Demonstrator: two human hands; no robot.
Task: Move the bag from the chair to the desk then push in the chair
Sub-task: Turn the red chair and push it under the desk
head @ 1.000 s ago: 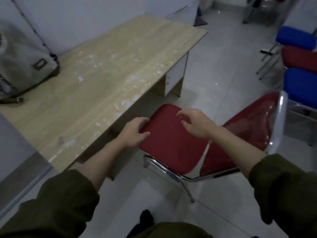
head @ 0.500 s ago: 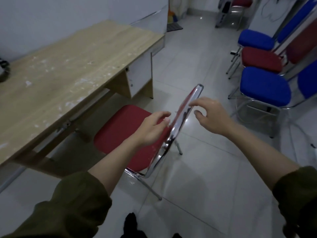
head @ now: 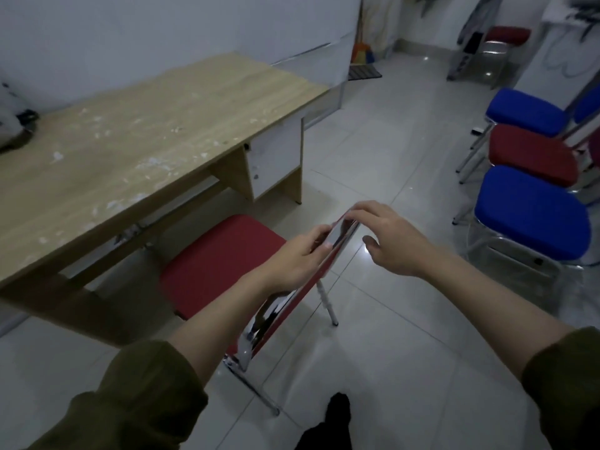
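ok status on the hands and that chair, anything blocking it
Left hand and right hand on backrest top, grip not closed. Red chair partly under desk; bag on desk. Path looks clear.

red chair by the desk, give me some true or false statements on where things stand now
1. Both hands are at the top of the red chair backrest. True: the left hand and the right hand are on its chrome top edge.
2. The bag is on the chair's seat. False: the seat is bare, and the bag lies on the desk at the picture's far left edge.
3. The chair is fully pushed in under the desk. False: most of its seat is out in front of the desk.
4. Blue and red chairs stand in a row to the right. True.
5. The person wears short sleeves. False: olive sleeves cover the upper forearms.
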